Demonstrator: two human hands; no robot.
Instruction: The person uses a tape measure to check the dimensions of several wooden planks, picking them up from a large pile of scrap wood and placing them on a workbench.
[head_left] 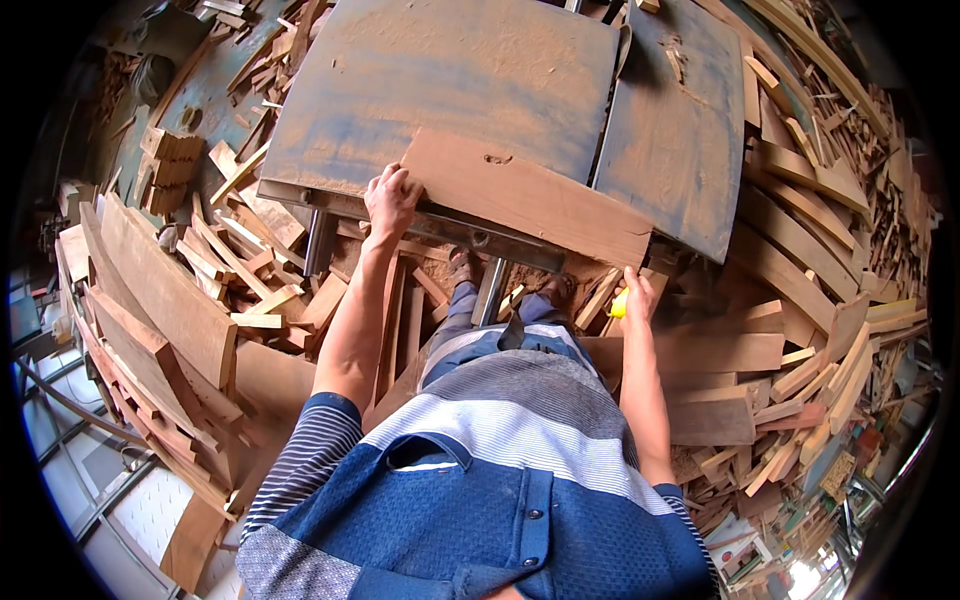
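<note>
A flat reddish-brown wooden board [530, 190] with a small dark knot hole lies along the near edge of a dusty metal machine table [460, 70]. My left hand [393, 203] has its fingers curled on the board's left end. At the opposite end, my right hand [638, 295] is closed around a small yellow tape measure [619, 303], mostly covered by the fingers. The right fingertips are close to the board's lower right corner; whether they touch it I cannot tell.
Long boards [170, 290] lean in a stack at left, beside loose offcuts [265, 265]. More curved planks [800, 275] and scrap pieces [800, 400] are heaped at right. A gap separates the main table from a narrower right section [680, 120]. My feet stand among wood pieces beneath the table edge.
</note>
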